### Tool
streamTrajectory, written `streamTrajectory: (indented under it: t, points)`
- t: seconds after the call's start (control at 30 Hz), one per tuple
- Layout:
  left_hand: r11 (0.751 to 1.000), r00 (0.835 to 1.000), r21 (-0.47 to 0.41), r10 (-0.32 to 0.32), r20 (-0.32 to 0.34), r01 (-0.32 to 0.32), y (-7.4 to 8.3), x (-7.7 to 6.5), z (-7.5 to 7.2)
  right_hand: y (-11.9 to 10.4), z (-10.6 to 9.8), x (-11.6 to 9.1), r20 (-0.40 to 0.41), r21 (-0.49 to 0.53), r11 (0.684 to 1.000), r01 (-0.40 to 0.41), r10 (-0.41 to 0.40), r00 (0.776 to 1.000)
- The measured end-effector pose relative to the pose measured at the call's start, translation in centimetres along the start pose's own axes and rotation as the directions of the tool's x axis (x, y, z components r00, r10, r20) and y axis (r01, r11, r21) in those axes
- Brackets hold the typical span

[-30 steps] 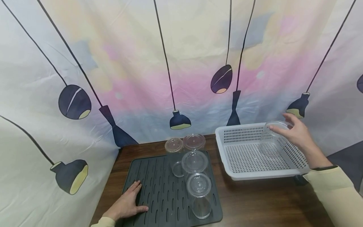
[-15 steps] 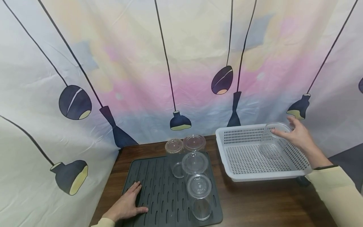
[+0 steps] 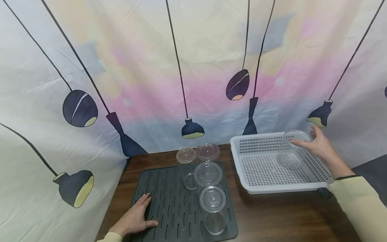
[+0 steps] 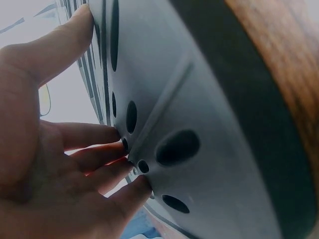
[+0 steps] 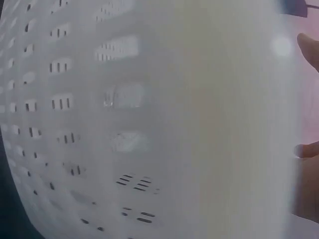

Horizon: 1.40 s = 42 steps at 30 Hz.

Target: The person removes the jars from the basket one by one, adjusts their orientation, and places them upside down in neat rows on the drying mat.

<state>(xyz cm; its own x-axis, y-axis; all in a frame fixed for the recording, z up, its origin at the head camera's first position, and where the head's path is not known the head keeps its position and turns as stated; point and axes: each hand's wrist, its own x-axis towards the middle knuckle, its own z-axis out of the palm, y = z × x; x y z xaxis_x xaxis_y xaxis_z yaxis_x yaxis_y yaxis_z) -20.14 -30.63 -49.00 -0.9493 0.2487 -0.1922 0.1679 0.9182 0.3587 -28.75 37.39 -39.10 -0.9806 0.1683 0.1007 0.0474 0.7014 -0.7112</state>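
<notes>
My left hand (image 3: 134,215) rests with its fingers spread on the left edge of a dark grey drying mat (image 3: 163,201). Close up in the left wrist view, the fingertips touch the slotted mat (image 4: 214,164). Several clear cups (image 3: 212,198) stand along the mat's right side. A further clear cup (image 3: 291,156) is in the right part of a white perforated basket (image 3: 278,188). My right hand (image 3: 321,148) is at this cup's rim, thumb and fingers held apart; the thumb overlaps the rim. The basket wall (image 5: 224,119) hides most of the hand in the right wrist view.
Mat and basket share a dark wooden table (image 3: 257,215), the basket to the right of the mat. Behind them hangs a cloth backdrop (image 3: 145,80) printed with lamps. A small dark object (image 3: 324,193) shows beside the basket's front right corner.
My right hand's thumb and fingers have shifted slightly right and down, and the fingers have spread off the cup in the basket. My left hand stays put on the mat.
</notes>
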Motion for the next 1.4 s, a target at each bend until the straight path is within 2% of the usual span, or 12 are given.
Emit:
streamTrajectory:
  t: [0.13, 0.53, 1.0, 1.4]
  points:
    - [1.0, 1.0, 0.002, 0.0, 0.0, 0.0, 0.0, 0.0, 0.0, 0.3, 0.1, 0.1, 0.025, 0.02, 1.0, -0.019, 0.019, 1.0]
    - [1.0, 1.0, 0.001, 0.001, -0.006, -0.001, 0.0, 0.0, 0.0, 0.8, 0.9, 0.0, 0.027, 0.065, 0.994, -0.082, 0.081, 0.996]
    - [1.0, 1.0, -0.008, -0.015, 0.011, 0.016, -0.1, 0.2, 0.1, 1.8, 1.9, 0.0, 0.019, 0.065, 0.993, -0.102, 0.101, 0.995]
    - [1.0, 1.0, 0.002, -0.004, 0.009, 0.004, -0.2, 0.2, 0.1, 2.4, 2.7, 0.1, 0.031, 0.082, 0.991, -0.103, 0.101, 0.994]
